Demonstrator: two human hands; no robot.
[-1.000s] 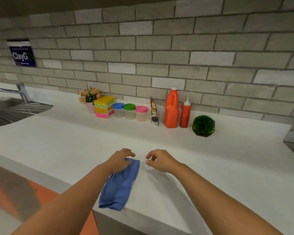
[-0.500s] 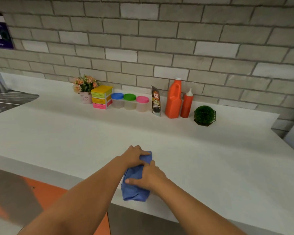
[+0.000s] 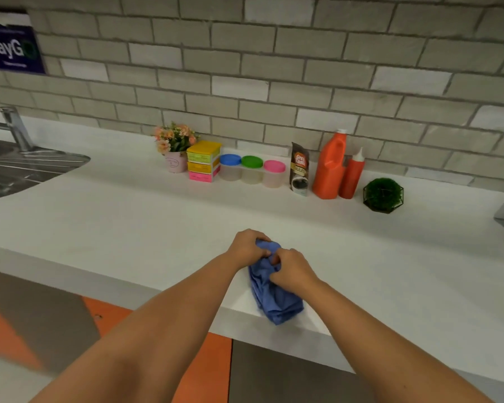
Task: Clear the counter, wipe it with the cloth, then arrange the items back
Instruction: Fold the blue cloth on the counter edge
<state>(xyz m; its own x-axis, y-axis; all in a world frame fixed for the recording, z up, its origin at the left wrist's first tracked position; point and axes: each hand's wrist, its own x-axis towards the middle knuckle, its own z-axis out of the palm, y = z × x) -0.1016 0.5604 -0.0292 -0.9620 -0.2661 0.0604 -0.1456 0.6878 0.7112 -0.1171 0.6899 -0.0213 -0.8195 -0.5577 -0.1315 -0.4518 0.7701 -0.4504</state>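
Head view: one blue cloth (image 3: 274, 301) lies bunched on the worktop (image 3: 128, 222), reaching its front edge. Left hand (image 3: 249, 247) and right hand (image 3: 293, 270) are together, both gripping the cloth's far end with curled fingers.

One row along the back edge:
- one flower pot (image 3: 175, 158)
- one stack of three boxes (image 3: 203, 162)
- three jars (image 3: 252, 171) with blue, green and pink lids
- one coffee sachet (image 3: 299, 173)
- two bottles, an orange jug (image 3: 330, 167) and a red squeeze bottle (image 3: 352, 177)
- one green ball plant (image 3: 383, 195)

One sink (image 3: 18, 167) at the left end.

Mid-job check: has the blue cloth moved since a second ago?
Yes. The cloth, which overhung the counter's front edge, is now drawn back toward the wall and bunched in the grip of the left hand and right hand.
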